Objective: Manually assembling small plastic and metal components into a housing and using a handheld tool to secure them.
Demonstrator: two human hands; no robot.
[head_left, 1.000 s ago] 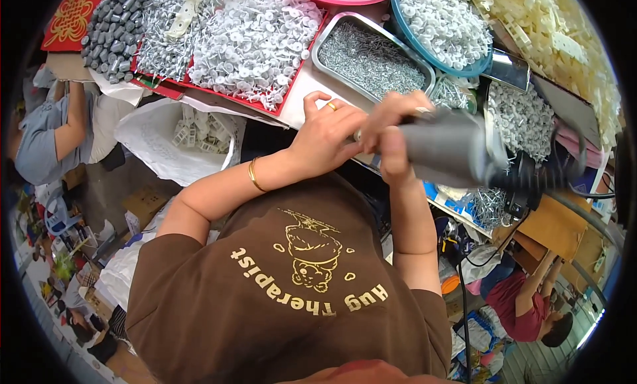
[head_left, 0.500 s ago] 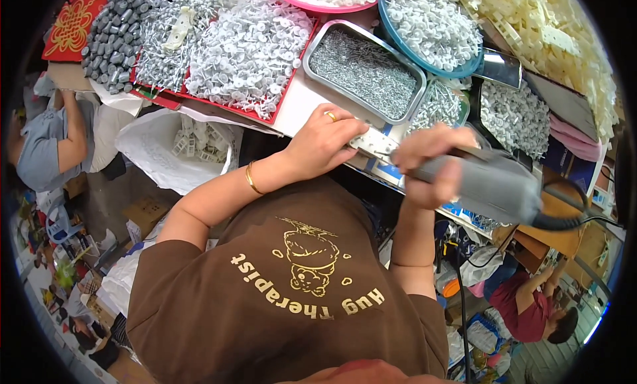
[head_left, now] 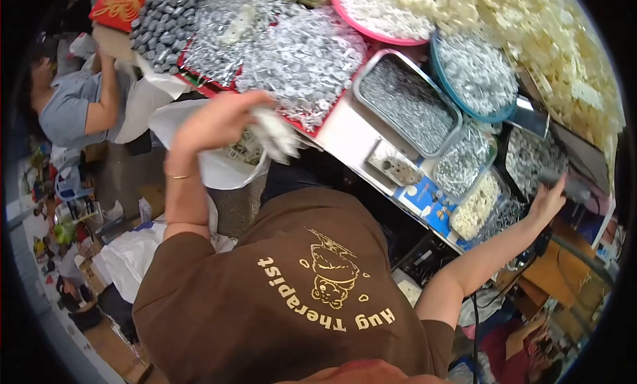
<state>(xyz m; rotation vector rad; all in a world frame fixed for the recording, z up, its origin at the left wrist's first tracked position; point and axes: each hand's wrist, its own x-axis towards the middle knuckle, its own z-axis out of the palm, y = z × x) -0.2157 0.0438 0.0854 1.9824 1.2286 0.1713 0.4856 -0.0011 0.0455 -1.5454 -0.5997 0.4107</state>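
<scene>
My left hand is raised over the white bag, closed on a white plastic part that motion blurs. More white plastic pieces lie inside that bag. Far to the right, my right hand is at a grey corded power tool, fingers curled against its body; the tool is partly hidden and blurred. On the white table edge between my hands sits a small metal fixture block. Beside it is a rectangular metal tray of small screws.
A pink basin and a blue basin hold white fittings. Heaps of clear-capped pieces and grey plugs lie at the back left. Cream plastic parts pile at the far right. A co-worker sits to the left.
My left hand has moved from the fixture leftward over the bag, carrying the white plastic part. My right hand has swung away to the right with the power tool. The view has shifted.
</scene>
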